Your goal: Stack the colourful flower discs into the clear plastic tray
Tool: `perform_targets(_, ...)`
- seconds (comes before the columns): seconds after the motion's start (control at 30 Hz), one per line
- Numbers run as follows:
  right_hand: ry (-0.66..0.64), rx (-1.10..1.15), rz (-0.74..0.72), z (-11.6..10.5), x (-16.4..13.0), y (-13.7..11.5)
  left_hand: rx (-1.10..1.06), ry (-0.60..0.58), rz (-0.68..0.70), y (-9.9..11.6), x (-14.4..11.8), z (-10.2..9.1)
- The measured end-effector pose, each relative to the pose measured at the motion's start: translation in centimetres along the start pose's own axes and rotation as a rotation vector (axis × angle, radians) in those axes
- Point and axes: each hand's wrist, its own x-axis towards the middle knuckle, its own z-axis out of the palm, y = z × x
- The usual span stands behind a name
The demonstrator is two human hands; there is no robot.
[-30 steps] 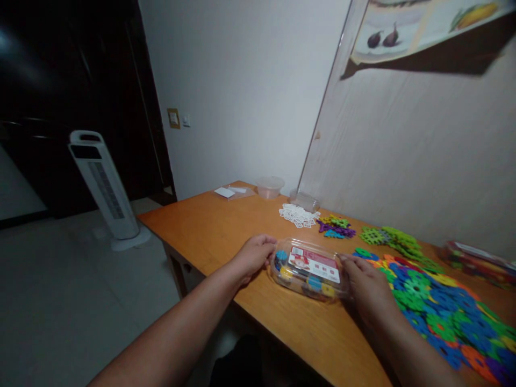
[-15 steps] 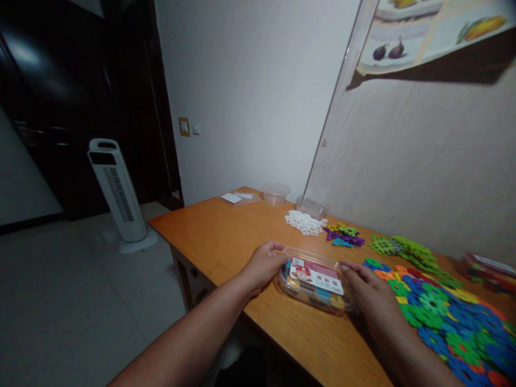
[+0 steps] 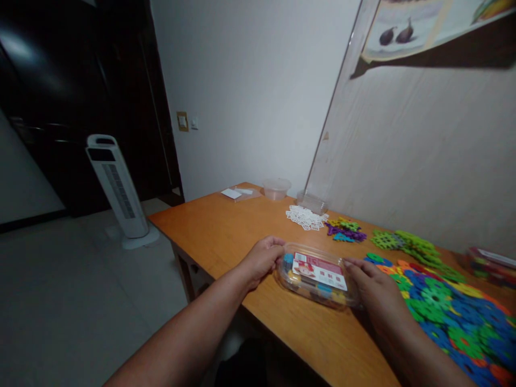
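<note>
A clear plastic clamshell box with a red and white label on its lid lies at the table's near edge. Blue, yellow and dark pieces show through its sides. My left hand grips the box's left end, fingers and thumb at the rim. At the opposite end my right hand holds the rim with thumb and fingers closed on it. The lid looks shut. Just right of my right hand spreads a pile of colourful gear-shaped plastic pieces.
Along the wall on the wooden table are a flat plastic bag, a round clear tub, a clear tray, white pieces, purple and yellow pieces, and green pieces. A tower fan stands on the floor at left.
The view has tilted slightly, so the table's contents sit a little higher in the picture. Both hands keep hold of the clamshell box, which has barely moved.
</note>
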Motion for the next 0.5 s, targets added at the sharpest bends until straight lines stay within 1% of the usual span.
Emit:
perform_targets(0.17,-0.005,0.016,0.017,0.0,0.1,0.1,-0.025,-0.036,-0.005,0.1,0.0,-0.2)
perform_targets(0.5,-0.021,-0.013,0.026,0.5,-0.9,-1.0,-0.008,-0.018,0.034,-0.8,0.7,-0.2)
